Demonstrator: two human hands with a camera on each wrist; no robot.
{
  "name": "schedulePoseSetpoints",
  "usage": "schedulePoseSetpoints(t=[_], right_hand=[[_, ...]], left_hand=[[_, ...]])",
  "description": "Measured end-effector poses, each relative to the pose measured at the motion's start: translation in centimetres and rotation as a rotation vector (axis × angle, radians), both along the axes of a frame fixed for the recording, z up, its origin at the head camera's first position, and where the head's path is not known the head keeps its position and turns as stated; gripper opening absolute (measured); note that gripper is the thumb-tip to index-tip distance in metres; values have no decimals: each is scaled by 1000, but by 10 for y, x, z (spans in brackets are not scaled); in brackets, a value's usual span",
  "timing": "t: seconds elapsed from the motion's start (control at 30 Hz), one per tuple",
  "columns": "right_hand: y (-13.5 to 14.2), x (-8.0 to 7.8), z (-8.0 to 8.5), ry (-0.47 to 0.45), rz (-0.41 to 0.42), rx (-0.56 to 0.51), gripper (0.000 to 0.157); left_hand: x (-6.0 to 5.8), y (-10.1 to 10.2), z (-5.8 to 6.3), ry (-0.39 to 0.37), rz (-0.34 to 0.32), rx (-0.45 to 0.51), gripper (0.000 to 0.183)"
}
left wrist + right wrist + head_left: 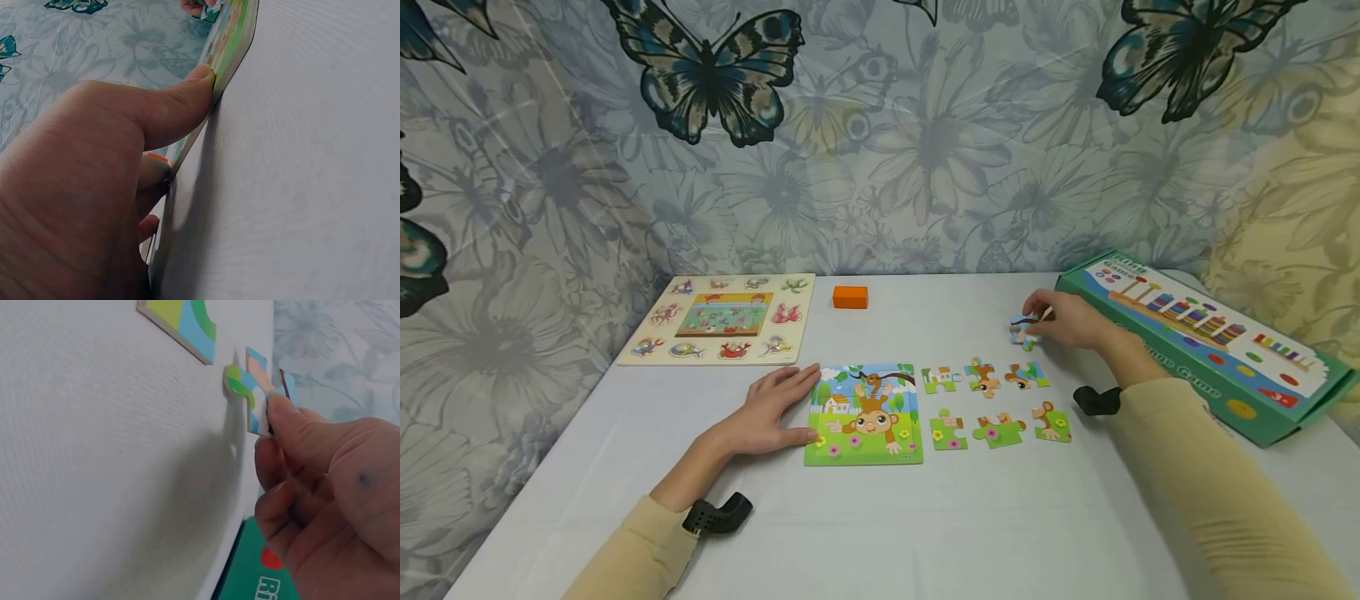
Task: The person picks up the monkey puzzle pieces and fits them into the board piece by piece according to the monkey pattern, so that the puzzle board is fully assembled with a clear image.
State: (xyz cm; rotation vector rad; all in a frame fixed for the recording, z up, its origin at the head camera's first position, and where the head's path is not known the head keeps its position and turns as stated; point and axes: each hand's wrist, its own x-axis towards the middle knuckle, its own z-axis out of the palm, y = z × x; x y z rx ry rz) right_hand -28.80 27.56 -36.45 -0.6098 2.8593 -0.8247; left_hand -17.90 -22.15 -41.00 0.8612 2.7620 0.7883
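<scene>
A square monkey puzzle board (863, 414) lies flat on the white table. My left hand (773, 412) rests at its left side, fingers stretched out; in the left wrist view the thumb (178, 103) touches the board's edge. Off to the right, my right hand (1067, 319) pinches a blue jigsaw piece (1022, 331) between thumb and fingers. The right wrist view shows this piece (255, 387) tilted up from the table. Two rows of loose jigsaw pieces lie right of the board, among them a flower piece (949, 431) and a monkey-face piece (983, 377).
At the back left lies a wooden board with sea animals (651, 360). An orange block (850, 297) sits near the table's far edge. A long green game box (1206, 346) stands at the right, beside the right forearm. Patterned cloth (940, 158) hangs behind the table.
</scene>
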Motion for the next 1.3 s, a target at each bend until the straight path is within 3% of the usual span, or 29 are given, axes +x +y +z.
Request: schedulePoseSetpoints(t=[0.4, 0.9, 1.3], right_hand=[[-9, 3, 7, -37, 11, -78, 13], [-72, 23, 10, -61, 124, -165, 11], [-121, 33, 13, -64, 187, -150, 13]], left_hand=[[0, -1, -2, 6, 4, -2, 88], [-1, 0, -1, 5, 0, -9, 87], [0, 0, 1, 15, -1, 0, 86]])
